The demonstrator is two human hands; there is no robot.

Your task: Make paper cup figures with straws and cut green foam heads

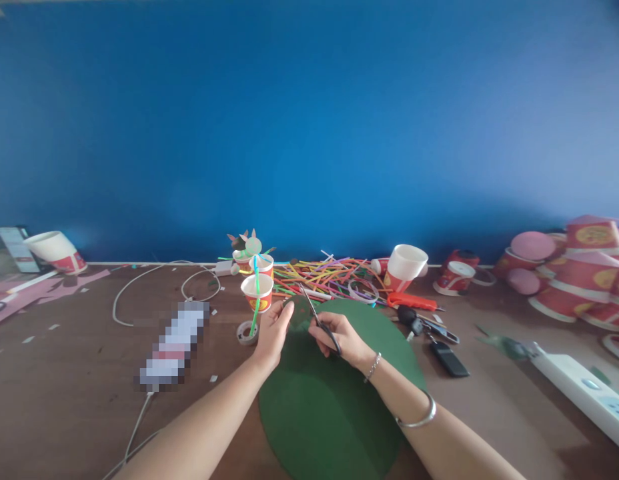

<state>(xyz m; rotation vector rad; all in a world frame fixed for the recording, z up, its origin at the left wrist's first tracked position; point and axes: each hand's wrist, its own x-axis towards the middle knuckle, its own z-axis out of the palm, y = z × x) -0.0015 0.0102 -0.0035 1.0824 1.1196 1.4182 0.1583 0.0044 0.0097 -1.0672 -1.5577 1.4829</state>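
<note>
My right hand is closed on a pair of scissors with black handles, their blades pointing up and away. My left hand pinches a small dark green piece, which looks like paper; its outline blends with what lies below. The scissor blades are beside this piece, and I cannot tell whether they touch it. Under both hands lies a round green mat. Just left of the mat stand a red and white paper cup with a green pipe cleaner across it and a roll of clear tape.
Behind the mat lies a pile of coloured pipe cleaners. To the right are a white cup, an orange-red tool, keys, a power strip and stacked red cups. At left, a phone trails a cable.
</note>
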